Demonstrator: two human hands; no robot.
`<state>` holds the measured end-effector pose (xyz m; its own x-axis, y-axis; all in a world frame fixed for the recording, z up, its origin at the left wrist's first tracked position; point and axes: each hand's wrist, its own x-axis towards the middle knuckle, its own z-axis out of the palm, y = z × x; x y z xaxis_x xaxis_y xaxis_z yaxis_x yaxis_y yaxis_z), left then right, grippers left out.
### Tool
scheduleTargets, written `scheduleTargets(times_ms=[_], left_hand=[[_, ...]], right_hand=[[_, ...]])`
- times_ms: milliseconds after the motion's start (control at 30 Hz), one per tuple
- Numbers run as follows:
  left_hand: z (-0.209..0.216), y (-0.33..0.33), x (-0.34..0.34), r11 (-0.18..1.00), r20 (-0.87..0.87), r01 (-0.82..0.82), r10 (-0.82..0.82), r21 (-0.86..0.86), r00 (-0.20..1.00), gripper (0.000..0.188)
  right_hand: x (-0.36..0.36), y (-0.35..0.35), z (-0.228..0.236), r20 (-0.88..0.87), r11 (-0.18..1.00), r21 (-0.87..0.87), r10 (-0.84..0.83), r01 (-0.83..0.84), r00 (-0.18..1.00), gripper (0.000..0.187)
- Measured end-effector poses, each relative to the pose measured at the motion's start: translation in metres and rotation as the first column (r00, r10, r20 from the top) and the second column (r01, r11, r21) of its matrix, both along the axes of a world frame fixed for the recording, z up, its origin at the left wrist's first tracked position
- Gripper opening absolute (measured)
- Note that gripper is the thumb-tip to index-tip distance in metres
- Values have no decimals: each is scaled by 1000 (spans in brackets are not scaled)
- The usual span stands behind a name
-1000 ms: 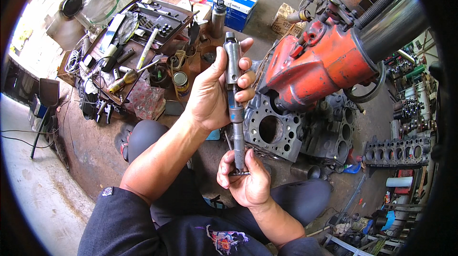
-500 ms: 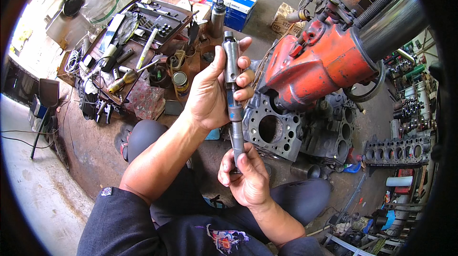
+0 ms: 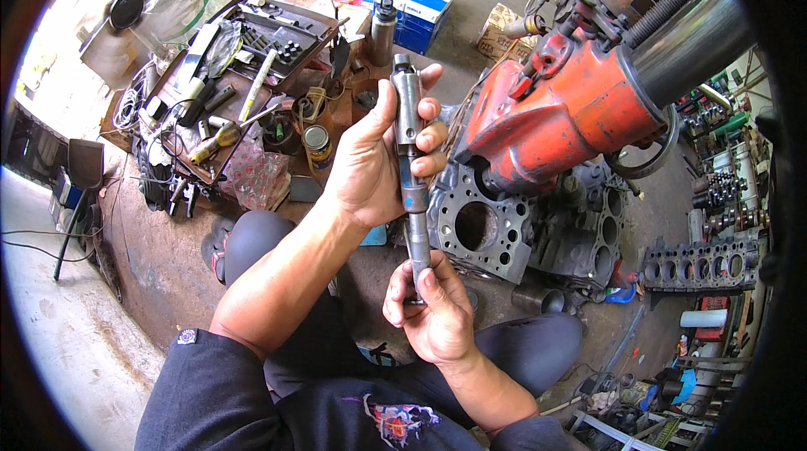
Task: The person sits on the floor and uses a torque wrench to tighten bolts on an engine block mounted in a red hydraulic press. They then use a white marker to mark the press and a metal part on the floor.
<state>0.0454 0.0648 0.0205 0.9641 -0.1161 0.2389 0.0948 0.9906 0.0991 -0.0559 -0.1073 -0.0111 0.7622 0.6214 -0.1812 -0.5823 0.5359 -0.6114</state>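
My left hand (image 3: 367, 157) is wrapped around the upper part of a jointed metal tool shaft (image 3: 408, 119), with the thumb laid along its side. The shaft is grey steel with a stubby jointed head at the top, a thinner neck, and a blue-marked collar midway. Its lower end is pinched between the fingers and thumb of my right hand (image 3: 433, 304), which partly hides the tip. The shaft stands nearly upright in front of me, above my knees. Behind it, to the right, sits a grey engine block (image 3: 500, 259) with round bores.
A large orange-red machine head (image 3: 563, 119) leans over the block. To the left, a tray (image 3: 324, 35) is crowded with sockets and hand tools. A blue box (image 3: 420, 18) stands at the back. Another engine block (image 3: 702, 268) lies far right, and a shovel (image 3: 86, 165) leans at left.
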Motion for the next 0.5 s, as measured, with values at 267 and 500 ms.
scheduleTargets(times_ms=[267,500], left_hand=[[3,-2,-3,1000,-51,-29,29,-11,998,60],[3,-2,-3,999,-52,-36,37,11,998,60]], right_hand=[[2,-1,0,2,999,-31,7,-7,1000,28],[-1,2,-1,30,1000,-4,-18,18,999,19]])
